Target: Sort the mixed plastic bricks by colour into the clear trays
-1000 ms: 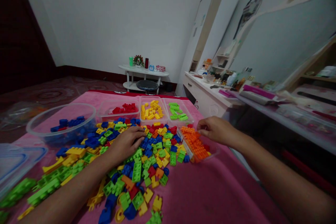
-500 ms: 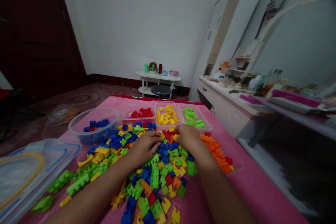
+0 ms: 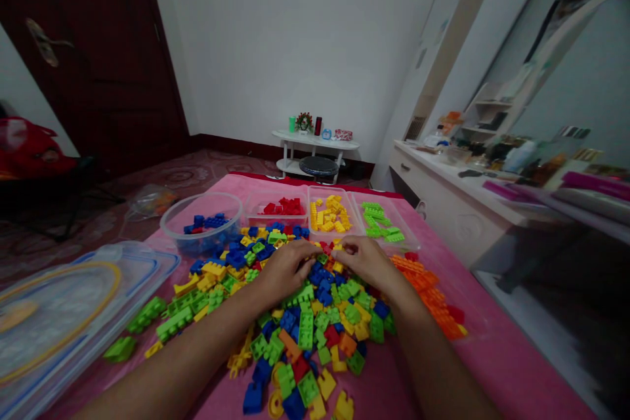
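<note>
A heap of mixed plastic building blocks (image 3: 300,315) in blue, green, yellow, red and orange covers the pink tabletop (image 3: 482,367). My left hand (image 3: 284,268) rests on the heap's far side with fingers curled down among the blocks. My right hand (image 3: 363,260) lies beside it, fingers bent and pinched at the blocks; what either hand holds is hidden. Behind the hands stand a round bowl of blue blocks (image 3: 203,228) and clear trays of red blocks (image 3: 281,207), yellow blocks (image 3: 329,215) and green blocks (image 3: 381,223). Orange blocks (image 3: 427,292) lie in a row at the right.
A clear lidded container (image 3: 63,315) sits at the table's left edge. A white dresser with bottles (image 3: 457,190) stands to the right, a small white side table (image 3: 315,144) by the far wall, and a dark door (image 3: 93,59) at the left.
My right hand has moved left from the orange blocks to the middle of the heap, close to my left hand. The camera view has swung left and the table looks nearer.
</note>
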### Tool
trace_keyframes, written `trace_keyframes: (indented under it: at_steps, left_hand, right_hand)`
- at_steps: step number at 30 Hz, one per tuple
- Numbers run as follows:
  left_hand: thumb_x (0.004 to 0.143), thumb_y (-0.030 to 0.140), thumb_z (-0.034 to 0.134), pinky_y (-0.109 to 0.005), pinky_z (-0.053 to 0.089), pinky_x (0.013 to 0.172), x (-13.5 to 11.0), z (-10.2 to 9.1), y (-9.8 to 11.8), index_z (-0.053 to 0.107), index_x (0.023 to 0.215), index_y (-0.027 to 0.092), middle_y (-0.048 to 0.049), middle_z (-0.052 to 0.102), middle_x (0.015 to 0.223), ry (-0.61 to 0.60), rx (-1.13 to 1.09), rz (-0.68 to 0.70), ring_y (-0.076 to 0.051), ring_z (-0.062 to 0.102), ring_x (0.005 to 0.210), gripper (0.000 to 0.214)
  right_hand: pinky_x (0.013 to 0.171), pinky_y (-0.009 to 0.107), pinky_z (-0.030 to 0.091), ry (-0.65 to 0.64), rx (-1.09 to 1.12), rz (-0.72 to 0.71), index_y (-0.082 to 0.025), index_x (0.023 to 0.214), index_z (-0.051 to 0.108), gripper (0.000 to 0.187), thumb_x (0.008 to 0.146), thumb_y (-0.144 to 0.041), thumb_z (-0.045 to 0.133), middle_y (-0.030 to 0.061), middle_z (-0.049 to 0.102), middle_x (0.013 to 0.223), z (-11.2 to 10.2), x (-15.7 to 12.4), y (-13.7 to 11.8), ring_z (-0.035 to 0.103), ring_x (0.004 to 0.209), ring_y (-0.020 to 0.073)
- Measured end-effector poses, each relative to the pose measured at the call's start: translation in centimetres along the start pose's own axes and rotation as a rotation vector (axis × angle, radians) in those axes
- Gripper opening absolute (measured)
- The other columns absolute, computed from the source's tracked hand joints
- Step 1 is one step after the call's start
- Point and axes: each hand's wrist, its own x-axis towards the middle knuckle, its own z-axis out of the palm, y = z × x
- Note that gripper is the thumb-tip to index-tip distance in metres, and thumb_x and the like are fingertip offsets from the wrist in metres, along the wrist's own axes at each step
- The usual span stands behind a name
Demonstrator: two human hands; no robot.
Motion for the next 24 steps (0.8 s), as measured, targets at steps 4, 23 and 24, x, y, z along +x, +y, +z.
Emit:
trace_keyframes:
  at_steps: [4,23,24]
  left_hand:
    - [0.085,0.029,0.055,-0.035,0.044,0.092,0.1,-0.6,0.8,0.052,0.129,0.021,-0.0083,0.062,0.118,0.087,-0.146,-0.022,-0.021,0.058,0.104,0.044]
    - [0.076,0.023,0.065,-0.027,0.049,0.069,0.4,-0.2,0.3,0.061,0.121,0.018,-0.0042,0.067,0.085,-0.001,-0.522,-0.191,-0.017,0.061,0.076,0.046]
    - [0.075,0.024,0.066,-0.027,0.049,0.07,0.4,0.0,0.1,0.062,0.118,0.016,-0.0044,0.066,0.085,0.034,-0.581,-0.231,-0.016,0.061,0.076,0.044]
  right_hand:
    - [0.05,0.021,0.041,-0.13,0.593,0.003,-0.015,0.093,0.063,0.035,0.078,-0.046,0.057,-0.0016,0.059,0.06,0.1,0.0,-1.0,0.055,0.051,0.0109]
    - [0.044,0.018,0.034,-0.12,0.663,0.021,-0.011,0.11,0.062,0.047,0.073,-0.04,0.062,-0.0005,0.061,0.059,1.0,0.1,-1.1,0.056,0.051,0.0109]
    - [0.044,0.019,0.033,-0.106,0.635,0.022,-0.012,0.11,0.062,0.046,0.074,-0.039,0.062,-0.0015,0.059,0.056,0.9,0.0,-1.1,0.055,0.049,0.0105]
